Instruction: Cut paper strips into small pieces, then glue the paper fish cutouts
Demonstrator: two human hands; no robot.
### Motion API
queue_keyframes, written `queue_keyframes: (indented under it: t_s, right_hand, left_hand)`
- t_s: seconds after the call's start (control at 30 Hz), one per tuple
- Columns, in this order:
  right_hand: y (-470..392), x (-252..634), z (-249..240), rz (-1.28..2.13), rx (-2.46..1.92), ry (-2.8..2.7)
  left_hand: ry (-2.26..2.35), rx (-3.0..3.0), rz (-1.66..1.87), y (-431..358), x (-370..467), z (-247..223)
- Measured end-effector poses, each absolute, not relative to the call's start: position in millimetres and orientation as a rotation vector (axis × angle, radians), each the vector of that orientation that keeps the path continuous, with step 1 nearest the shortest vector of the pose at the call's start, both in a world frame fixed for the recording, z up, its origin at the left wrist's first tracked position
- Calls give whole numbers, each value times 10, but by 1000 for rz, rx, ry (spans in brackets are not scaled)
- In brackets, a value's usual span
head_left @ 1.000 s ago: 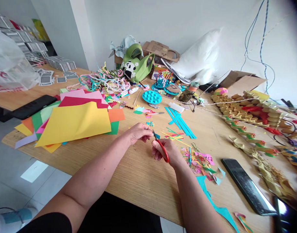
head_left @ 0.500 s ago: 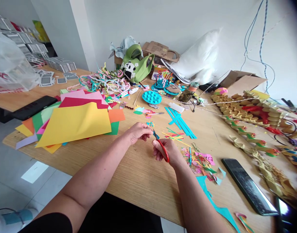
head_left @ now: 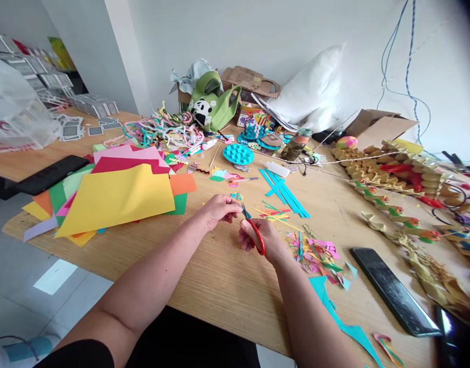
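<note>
My right hand (head_left: 263, 239) grips red-handled scissors (head_left: 260, 238), their blades pointing away from me and lying close together. The blade tips come right up to the fingertips of my left hand (head_left: 223, 210), which is closed in a pinch. Whatever sits in that pinch is too small to make out. Just beyond the tips, small blue and yellow paper bits (head_left: 237, 196) lie on the wooden table (head_left: 207, 276). Thin coloured paper strips (head_left: 275, 213) are to the right of the scissors, with longer blue strips (head_left: 283, 193) behind them.
Coloured paper sheets (head_left: 119, 197) are stacked on the left. Paper scraps (head_left: 315, 255) and a phone (head_left: 394, 291) lie on the right. Farther back are a blue bumpy disc (head_left: 238, 154), pipe cleaners (head_left: 161, 130), a glass jar (head_left: 296, 145) and a green panda bag (head_left: 214, 105).
The scissor blades have drawn closer together at the left fingertips. Both hands keep nearly the same place, and the whole view has shifted slightly.
</note>
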State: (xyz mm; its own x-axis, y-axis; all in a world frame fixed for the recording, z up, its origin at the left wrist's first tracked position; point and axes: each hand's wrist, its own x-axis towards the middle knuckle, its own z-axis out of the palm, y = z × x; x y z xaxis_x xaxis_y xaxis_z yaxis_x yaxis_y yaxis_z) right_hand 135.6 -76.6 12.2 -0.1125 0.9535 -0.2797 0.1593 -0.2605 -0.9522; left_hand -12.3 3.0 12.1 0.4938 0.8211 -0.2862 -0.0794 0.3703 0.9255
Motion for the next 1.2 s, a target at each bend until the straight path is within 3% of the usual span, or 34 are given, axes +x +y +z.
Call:
queue_keyframes:
  t_s: [1.2]
  right_hand:
    - [-724,1290,63,1331,-1480,-1133]
  left_hand:
    - [819,831,910,-137,87,43]
